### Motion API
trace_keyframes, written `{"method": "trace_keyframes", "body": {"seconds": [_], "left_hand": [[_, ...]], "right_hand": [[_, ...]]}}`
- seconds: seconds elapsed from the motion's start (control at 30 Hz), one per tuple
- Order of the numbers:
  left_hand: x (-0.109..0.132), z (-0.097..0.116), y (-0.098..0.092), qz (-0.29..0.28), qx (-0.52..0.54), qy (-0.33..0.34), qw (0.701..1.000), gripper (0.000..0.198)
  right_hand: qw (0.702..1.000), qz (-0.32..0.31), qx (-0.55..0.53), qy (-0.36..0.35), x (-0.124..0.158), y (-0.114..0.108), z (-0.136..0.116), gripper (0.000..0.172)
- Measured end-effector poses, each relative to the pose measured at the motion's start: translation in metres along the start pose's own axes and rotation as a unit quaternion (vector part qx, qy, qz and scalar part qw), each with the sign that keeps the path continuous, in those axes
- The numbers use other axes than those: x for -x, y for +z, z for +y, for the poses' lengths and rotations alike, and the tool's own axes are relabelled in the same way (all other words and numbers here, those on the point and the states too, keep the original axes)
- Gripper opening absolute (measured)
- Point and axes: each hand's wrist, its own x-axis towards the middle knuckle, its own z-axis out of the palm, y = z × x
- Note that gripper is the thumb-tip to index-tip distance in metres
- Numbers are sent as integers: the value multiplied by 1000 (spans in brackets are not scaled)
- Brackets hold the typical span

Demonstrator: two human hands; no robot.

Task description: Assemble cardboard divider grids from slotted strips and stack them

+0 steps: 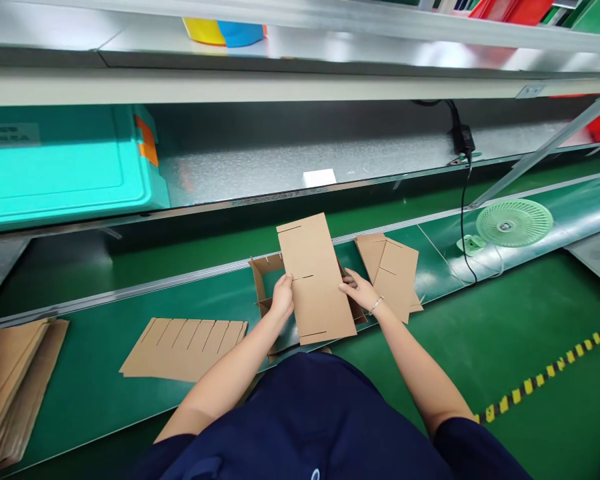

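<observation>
A flat cardboard divider [317, 293] with three short slits is raised in front of me. My left hand [283, 298] grips its left edge. At its right edge is my right hand [359, 290], thumb against the front and fingers partly behind the sheet. Beneath and behind the divider stands a cardboard partition frame [267, 265], mostly hidden by it. To the right lie several loose slotted cardboard sheets [397, 270], overlapping. A cardboard piece with several parallel slits [183, 350] lies flat to the left.
Stacked cardboard [17, 393] stands at the far left of the green bench [95, 400]. A teal box [65, 167] and a small white block [319, 177] rest on the metal shelf. A green fan [514, 223] and a black cable [463, 220] are at the right.
</observation>
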Motion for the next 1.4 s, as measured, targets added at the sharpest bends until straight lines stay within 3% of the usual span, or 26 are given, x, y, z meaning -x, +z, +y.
{"method": "trace_keyframes", "body": {"seconds": [0.1, 0.17, 0.23, 0.33, 0.47, 0.6, 0.7, 0.8, 1.0, 1.17, 1.4], "left_hand": [[-7, -1, 13, -99, -82, 14, 992, 34], [-17, 0, 18, -150, -206, 40, 966, 35], [-33, 4, 16, -138, -350, 109, 920, 36], [-60, 9, 5, -93, -513, 213, 826, 48], [-80, 0, -11, -94, -638, 244, 725, 64], [-81, -17, -18, -70, -712, 190, 672, 73], [-81, -20, -15, -64, -736, 196, 644, 71], [-84, -16, -8, -76, -737, 222, 634, 70], [-81, -20, -2, -103, -732, 177, 650, 71], [-69, -25, -7, -107, -718, 211, 655, 61], [-69, -14, -4, -107, -708, 243, 655, 53]], "right_hand": [[997, -3, -66, -40, -1, -17, -1, 48], [998, 30, -48, -35, -5, -29, -7, 40], [999, 40, 24, -4, -10, -38, -16, 40], [989, 2, 148, 14, -20, -38, -34, 52], [948, -59, 309, 36, -32, -17, -59, 67], [903, -90, 415, 71, -38, -3, -73, 68], [887, -96, 445, 74, -41, -1, -76, 67], [875, -115, 465, 73, -46, 3, -81, 66], [865, -133, 480, 53, -58, 16, -88, 65], [866, -127, 479, 58, -56, 29, -81, 64], [870, -140, 462, 105, -47, 55, -58, 60]]}}
